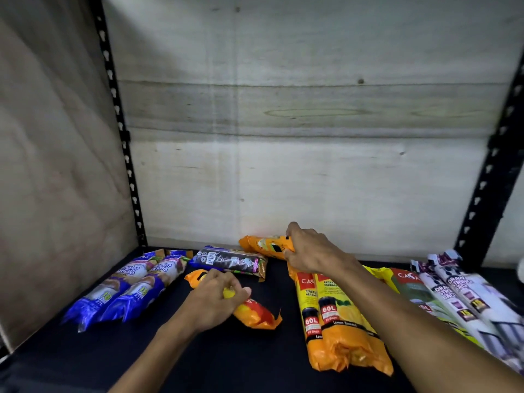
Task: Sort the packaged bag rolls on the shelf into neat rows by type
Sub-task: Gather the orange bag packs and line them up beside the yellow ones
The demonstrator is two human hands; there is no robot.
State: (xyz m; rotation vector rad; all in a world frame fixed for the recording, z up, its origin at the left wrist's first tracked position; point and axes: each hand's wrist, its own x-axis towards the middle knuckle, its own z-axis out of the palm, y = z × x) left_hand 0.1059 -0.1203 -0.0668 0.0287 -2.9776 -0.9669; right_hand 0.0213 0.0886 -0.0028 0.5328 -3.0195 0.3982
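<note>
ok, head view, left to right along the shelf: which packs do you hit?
Two blue packs → orange pack under the left hand → two yellow-orange 60L packs → green pack → white drawstring packs.

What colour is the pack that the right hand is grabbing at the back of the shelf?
Orange. The right hand grips the orange pack by the back wall, seen in the head view.
</note>
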